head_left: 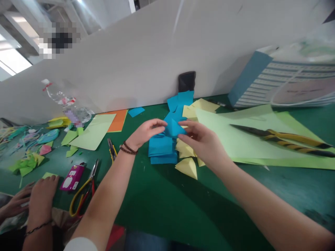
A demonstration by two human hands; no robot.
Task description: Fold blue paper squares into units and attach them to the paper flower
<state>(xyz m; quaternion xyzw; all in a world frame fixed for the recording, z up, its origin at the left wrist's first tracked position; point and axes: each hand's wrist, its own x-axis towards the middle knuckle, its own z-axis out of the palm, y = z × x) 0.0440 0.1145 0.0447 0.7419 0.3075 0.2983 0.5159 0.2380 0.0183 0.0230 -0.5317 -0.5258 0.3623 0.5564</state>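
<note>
A folded blue paper piece (pixel 173 127) with a raised peak is between my two hands, above stacked blue paper (pixel 160 146). My left hand (pixel 149 131) is at its left side, thumb and fingers apart, fingertips near its edge. At its right side my right hand (pixel 200 137) has thumb and forefinger at the paper's edge, in a loose pinch. Folded yellow paper pieces (pixel 187 167) lie beside the blue stack, partly under my right hand. More blue sheets (pixel 181 101) lie behind.
Long-nosed pliers (pixel 277 136) rest on light green sheets (pixel 235 139) at right. At left are scissors (pixel 90 179), a cutter (pixel 112 150), a purple packet (pixel 73 177), a plastic bottle (pixel 64 99) and another person's hands (pixel 43 191). A striped box (pixel 285 80) stands at the back right.
</note>
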